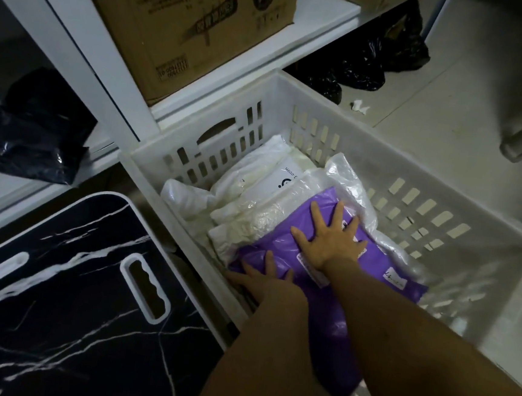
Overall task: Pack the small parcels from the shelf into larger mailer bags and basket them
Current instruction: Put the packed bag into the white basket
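A purple mailer bag [336, 330] lies flat inside the white slotted basket [319, 92] on the floor. My right hand [329, 235] presses down on its far end with fingers spread. My left hand [265, 280] rests flat on the bag's left edge, by the basket's near-left wall. Beyond the purple bag, several white and clear plastic parcels [253, 194] lie in the basket's far half. The white shelf [239, 69] stands just behind the basket.
A cardboard box [186, 24] sits on the low shelf board. Black plastic bags lie on the left shelf [31, 133] and under the shelf at the back right [376, 59]. A black marbled table top [63, 316] with a handle slot is at the lower left.
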Demonstrator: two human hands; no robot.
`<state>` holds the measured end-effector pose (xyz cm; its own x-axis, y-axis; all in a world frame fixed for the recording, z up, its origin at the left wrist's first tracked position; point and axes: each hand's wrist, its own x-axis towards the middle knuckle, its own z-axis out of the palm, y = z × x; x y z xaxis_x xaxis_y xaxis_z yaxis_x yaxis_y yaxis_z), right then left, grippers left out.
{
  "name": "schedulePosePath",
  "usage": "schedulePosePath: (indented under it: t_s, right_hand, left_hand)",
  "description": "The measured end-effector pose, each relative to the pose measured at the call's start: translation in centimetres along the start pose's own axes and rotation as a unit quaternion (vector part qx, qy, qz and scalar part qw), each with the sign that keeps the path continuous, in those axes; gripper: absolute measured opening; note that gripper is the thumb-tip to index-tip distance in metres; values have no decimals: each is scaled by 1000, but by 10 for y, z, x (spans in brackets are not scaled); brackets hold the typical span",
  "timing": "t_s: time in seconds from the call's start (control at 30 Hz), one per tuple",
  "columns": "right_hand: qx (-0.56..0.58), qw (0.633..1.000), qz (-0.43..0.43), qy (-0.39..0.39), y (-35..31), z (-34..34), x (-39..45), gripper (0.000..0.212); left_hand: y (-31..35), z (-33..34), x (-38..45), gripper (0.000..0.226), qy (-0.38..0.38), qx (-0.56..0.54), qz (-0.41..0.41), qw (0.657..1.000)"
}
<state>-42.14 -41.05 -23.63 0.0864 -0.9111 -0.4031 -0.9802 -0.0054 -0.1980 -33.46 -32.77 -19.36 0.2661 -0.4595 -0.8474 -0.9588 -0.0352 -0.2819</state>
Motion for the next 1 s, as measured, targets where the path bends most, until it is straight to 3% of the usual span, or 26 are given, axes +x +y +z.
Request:
schedulePosePath:
  t_s: [0.17, 0.27, 0.43, 0.57, 0.67, 0.77, 0.9, 1.0]
  right_hand:
    - [37, 993, 0, -109, 12, -2, 38, 109]
    - [31, 992, 3, -123, 10, -9, 35, 98]
    - [19, 991, 84, -106, -3, -12, 22, 79]
    - [-14, 984, 152, -90, -22, -8, 2, 59]
    - [-19, 985, 154, -78, -28, -14, -18, 53]
    - [-32, 987, 129, -89, -37, -35, -44, 54]
    - [-18, 991, 117, -61, -52, -68, -74, 54]
    - [2, 997, 68, -41, -67, -96, -102, 55]
  left_hand:
    - [1, 1, 7, 115, 11, 40, 5, 999]
    - [1, 2, 14, 115, 6, -1, 19, 1000]
    - [-11, -5, 20, 88, 0, -133, 53, 990]
    - [-21, -12, 5, 65, 24, -41, 75, 996]
    - [-34, -13, -18, 48, 80, -16, 110, 991]
    - [-50, -13, -54, 45, 161, -71, 119, 977]
    - [-65, -22, -111, 36, 305, -131, 133, 934]
    - [-83, -24, -147, 35, 361, -144, 139, 911]
